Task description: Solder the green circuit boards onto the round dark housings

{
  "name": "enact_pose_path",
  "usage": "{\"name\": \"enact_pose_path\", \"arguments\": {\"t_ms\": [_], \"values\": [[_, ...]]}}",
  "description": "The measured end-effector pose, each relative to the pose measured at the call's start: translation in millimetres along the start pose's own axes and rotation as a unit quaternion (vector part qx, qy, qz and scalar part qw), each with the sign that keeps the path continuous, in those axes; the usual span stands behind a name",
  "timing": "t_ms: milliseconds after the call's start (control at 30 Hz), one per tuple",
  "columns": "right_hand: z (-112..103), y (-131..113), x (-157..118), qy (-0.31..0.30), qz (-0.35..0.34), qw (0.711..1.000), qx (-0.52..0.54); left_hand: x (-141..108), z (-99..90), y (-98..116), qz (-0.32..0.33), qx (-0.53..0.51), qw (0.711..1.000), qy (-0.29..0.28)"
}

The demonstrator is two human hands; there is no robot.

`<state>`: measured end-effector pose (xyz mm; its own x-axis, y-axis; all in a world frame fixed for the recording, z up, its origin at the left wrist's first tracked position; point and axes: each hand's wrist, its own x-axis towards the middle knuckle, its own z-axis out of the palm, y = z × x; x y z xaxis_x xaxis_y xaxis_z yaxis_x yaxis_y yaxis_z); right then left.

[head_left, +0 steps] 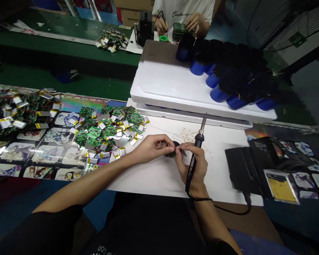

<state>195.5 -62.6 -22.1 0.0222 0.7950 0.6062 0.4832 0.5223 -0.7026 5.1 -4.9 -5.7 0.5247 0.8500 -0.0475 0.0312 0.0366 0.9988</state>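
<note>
Head view shows a small round black part (176, 143) on the white work board (149, 177), mid-board and set back from its front edge. Our left hand (155, 148) has thumb and forefinger at the part's left rim; we cannot tell whether they are clamped. Our right hand (201, 164) is closed around a soldering iron (198, 141), tip upward, while its thumb and forefinger work at the part's right side. For good control, we should brace both hands on the board, keep the part flat, treat the tip as hot and keep the cord slack toward the black station unit (241, 170) at the right edge. Circuit boards with pouch cells (95, 134) overlap the left edge. Legible markings: "MERKUR", cut off, on a carton (133, 19); "OF GOD" on our black shirt (149, 226); apparently "907" on the iron's handle. Script on the co-worker's white shirt (172, 6) is only partly readable.
</note>
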Motion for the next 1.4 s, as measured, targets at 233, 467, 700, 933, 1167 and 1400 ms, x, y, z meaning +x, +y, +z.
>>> {"name": "enact_pose_path", "arguments": {"t_ms": [233,467,700,933,1167,1400], "values": [[-2,-1,2,-0.003,-0.009,1.000,0.003,1,-0.4,-1,0.010,0.009,1.000,0.007],[0,-2,2,-0.002,-0.004,1.000,0.003,0,1.2,-1,0.016,0.030,0.999,0.010],[0,2,-3,0.007,0.003,1.000,-0.006,1,-1.4,0,0.000,0.010,1.000,0.015],[-7,-2,0,0.000,-0.015,1.000,-0.020,3,-0.4,-8,0.003,-0.055,0.998,0.008],[-17,-2,9,-0.048,-0.037,0.998,-0.030,0,0.3,-12,0.005,-0.042,0.999,-0.001],[-12,1,9,-0.053,-0.047,0.997,-0.011,-2,-0.3,-12,0.028,-0.014,1.000,-0.001]]}}
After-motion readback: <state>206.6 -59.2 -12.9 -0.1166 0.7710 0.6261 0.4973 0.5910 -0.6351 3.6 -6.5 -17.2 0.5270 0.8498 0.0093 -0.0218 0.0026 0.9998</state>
